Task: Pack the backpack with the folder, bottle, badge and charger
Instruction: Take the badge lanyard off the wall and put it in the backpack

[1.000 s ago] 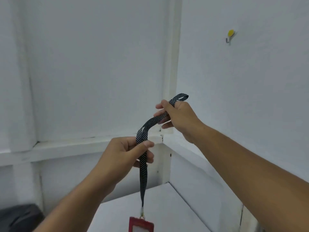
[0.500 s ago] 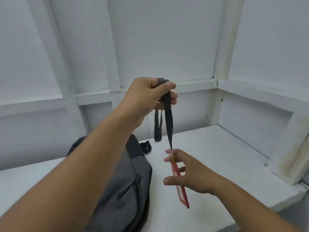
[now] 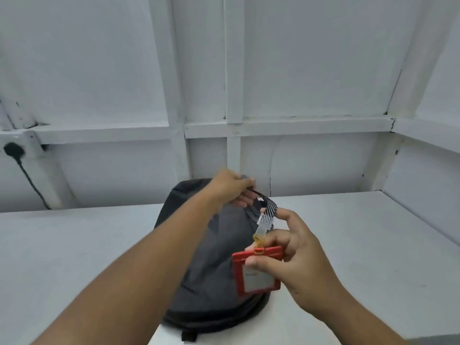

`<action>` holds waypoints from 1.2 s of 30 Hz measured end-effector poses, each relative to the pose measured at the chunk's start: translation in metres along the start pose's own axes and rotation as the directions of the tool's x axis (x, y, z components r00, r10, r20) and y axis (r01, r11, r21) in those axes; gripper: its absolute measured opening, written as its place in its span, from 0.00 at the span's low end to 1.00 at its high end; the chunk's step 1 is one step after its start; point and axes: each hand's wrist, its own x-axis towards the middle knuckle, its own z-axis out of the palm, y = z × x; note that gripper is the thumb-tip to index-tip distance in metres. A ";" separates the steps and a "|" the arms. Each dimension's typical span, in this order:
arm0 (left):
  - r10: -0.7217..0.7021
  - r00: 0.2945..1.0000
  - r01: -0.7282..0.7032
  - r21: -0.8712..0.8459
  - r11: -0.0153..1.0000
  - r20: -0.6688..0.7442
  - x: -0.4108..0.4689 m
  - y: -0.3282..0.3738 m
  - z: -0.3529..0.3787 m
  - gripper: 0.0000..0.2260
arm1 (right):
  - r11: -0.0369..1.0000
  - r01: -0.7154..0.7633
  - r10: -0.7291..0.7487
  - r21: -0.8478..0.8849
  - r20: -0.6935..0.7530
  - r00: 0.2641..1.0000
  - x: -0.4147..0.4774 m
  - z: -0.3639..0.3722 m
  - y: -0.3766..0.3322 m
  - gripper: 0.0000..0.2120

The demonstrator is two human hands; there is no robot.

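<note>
Item: badge [image 3: 257,272], in hand over bag [image 3: 211,247], not yet packed.
My left hand [image 3: 231,188] curls round the bunched lanyard [image 3: 267,207] at the bag's top; my right hand [image 3: 298,257] pinches the badge above the bag's front; risks, as I judge: no opening visible to me; lanyard loops may snag or trail out; pinch may slip.

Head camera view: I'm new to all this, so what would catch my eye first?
The red badge stands out most, pinched in the right hand near the middle, above a grey backpack lying on the white table. Its striped lanyard runs up to the left hand, which seems to grip it over the backpack's top end. At far left a black plug sits in the wall.
</note>
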 end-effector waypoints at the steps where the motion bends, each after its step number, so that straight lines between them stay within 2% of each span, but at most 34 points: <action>1: -0.052 0.998 0.046 0.189 0.981 0.029 -0.001 -0.010 -0.001 0.20 | 1.000 0.007 -0.007 -0.006 -0.023 1.000 0.005 0.000 -0.004 0.34; 3: -0.124 0.992 0.084 0.580 0.810 0.029 -0.009 -0.023 -0.005 0.29 | 0.998 -0.009 0.006 -0.054 -0.051 0.999 0.017 -0.004 -0.006 0.31; 4: -0.115 0.993 0.089 0.679 0.729 -0.006 -0.016 -0.025 -0.008 0.32 | 0.995 -0.031 0.026 -0.095 -0.054 0.998 0.023 -0.008 -0.006 0.30; 5: -0.070 0.997 0.071 0.705 0.706 -0.031 -0.025 -0.024 -0.011 0.34 | 0.990 -0.057 0.050 -0.128 -0.055 0.997 0.029 -0.012 -0.006 0.29; 6: -0.005 1.000 0.020 0.666 0.746 -0.023 -0.035 -0.022 -0.015 0.36 | 0.987 -0.080 0.073 -0.142 -0.056 0.996 0.035 -0.015 -0.006 0.27; 8: 0.052 0.991 -0.099 0.401 0.911 0.126 -0.062 -0.013 -0.021 0.37 | 0.988 -0.110 0.104 -0.112 -0.052 0.993 0.047 -0.021 -0.005 0.24; 10: 0.111 0.937 -0.171 0.157 0.973 0.332 -0.088 -0.007 -0.018 0.29 | 0.991 -0.120 0.117 -0.054 -0.051 0.992 0.056 -0.024 -0.004 0.24; 11: 0.153 0.920 -0.216 0.140 0.966 0.361 -0.094 -0.008 -0.015 0.21 | 0.993 -0.113 0.111 -0.045 -0.050 0.993 0.060 -0.024 -0.003 0.24; 12: 0.188 0.920 -0.257 0.169 0.951 0.343 -0.097 -0.011 -0.013 0.16 | 0.993 -0.103 0.100 -0.056 -0.047 0.994 0.063 -0.024 -0.003 0.23; 15: 0.250 0.943 -0.306 0.279 0.910 0.218 -0.092 -0.016 -0.009 0.13 | 0.985 -0.051 0.046 -0.168 -0.034 0.998 0.069 -0.024 -0.003 0.18; 17: 0.266 0.944 -0.316 0.296 0.901 0.197 -0.093 -0.014 -0.009 0.11 | 0.960 -0.006 -0.017 -0.280 -0.079 0.997 0.076 -0.029 -0.002 0.23; 19: 0.288 0.944 -0.322 0.256 0.912 0.159 -0.095 -0.012 -0.010 0.08 | 0.947 0.022 -0.069 -0.321 -0.136 0.988 0.083 -0.036 0.001 0.28; 21: 0.325 0.938 -0.342 0.169 0.924 0.120 -0.094 -0.010 -0.013 0.07 | 0.966 0.050 -0.088 -0.255 -0.141 0.986 0.086 -0.040 0.004 0.29; 23: 0.347 0.935 -0.353 0.076 0.933 0.080 -0.093 -0.004 -0.016 0.08 | 0.986 0.070 -0.076 -0.153 -0.032 0.997 0.085 -0.039 0.010 0.27; 26: 0.329 0.944 -0.329 -0.031 0.944 0.000 -0.091 0.003 -0.017 0.13 | 0.994 -0.074 0.061 0.074 0.160 0.985 0.081 -0.032 0.021 0.28; 28: 0.296 0.954 -0.300 -0.080 0.951 -0.053 -0.087 0.006 -0.018 0.15 | 0.963 -0.169 0.121 0.209 0.225 0.967 0.078 -0.027 0.027 0.27; 30: 0.270 0.959 -0.279 -0.110 0.954 -0.091 -0.083 0.009 -0.018 0.15 | 0.930 -0.199 0.121 0.310 0.253 0.960 0.077 -0.021 0.027 0.25; 33: 0.208 0.975 -0.216 -0.120 0.969 -0.075 -0.081 0.011 -0.020 0.19 | 0.936 -0.183 0.110 0.300 0.244 0.963 0.080 -0.019 0.025 0.24; 36: 0.166 0.985 -0.165 0.025 0.986 -0.039 -0.080 0.015 -0.028 0.13 | 0.980 -0.128 0.091 0.151 0.230 0.969 0.086 -0.025 0.025 0.19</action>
